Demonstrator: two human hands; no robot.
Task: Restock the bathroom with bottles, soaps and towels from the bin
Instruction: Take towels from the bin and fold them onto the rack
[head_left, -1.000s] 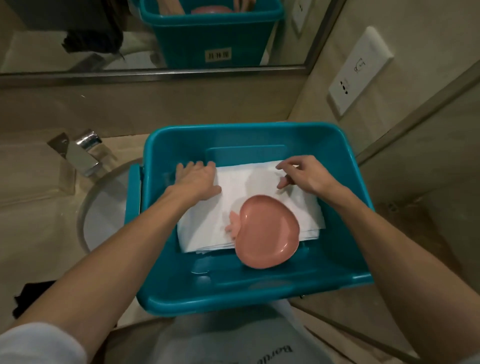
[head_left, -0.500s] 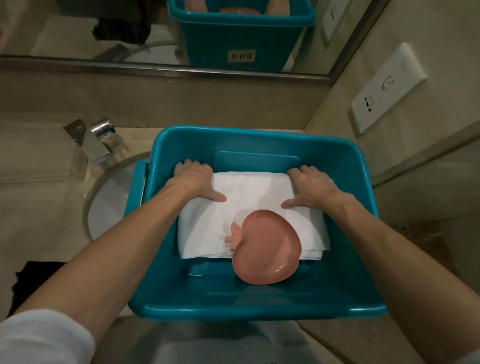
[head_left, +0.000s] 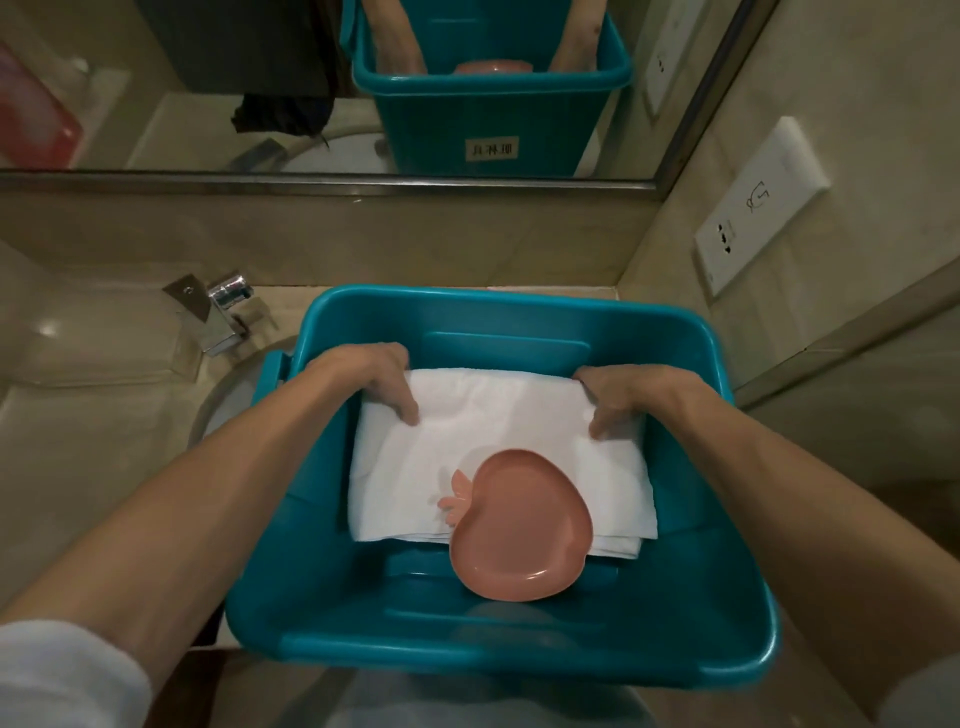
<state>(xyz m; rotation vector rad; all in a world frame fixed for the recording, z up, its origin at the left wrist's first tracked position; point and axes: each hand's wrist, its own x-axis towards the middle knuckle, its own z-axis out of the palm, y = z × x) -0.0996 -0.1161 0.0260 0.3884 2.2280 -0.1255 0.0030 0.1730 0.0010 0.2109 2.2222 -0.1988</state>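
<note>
A teal plastic bin (head_left: 322, 613) stands on the bathroom counter in front of me. Inside lies a folded white towel (head_left: 488, 431), and a pink apple-shaped dish (head_left: 524, 530) rests on its near right part. My left hand (head_left: 379, 379) grips the towel's far left corner, thumb on top and fingers curled under the edge. My right hand (head_left: 618, 400) grips the far right corner the same way. The towel's far edge is slightly raised off the bin floor.
A chrome faucet (head_left: 223, 312) and the round sink basin (head_left: 223, 415) lie left of the bin. A mirror (head_left: 182, 104) runs along the back wall and reflects the bin. A white wall socket plate (head_left: 758, 208) sits on the right wall.
Both hands went from lying flat on the towel to curling round its far corners. The towel's far edge has lifted a little. The camera has tilted up.
</note>
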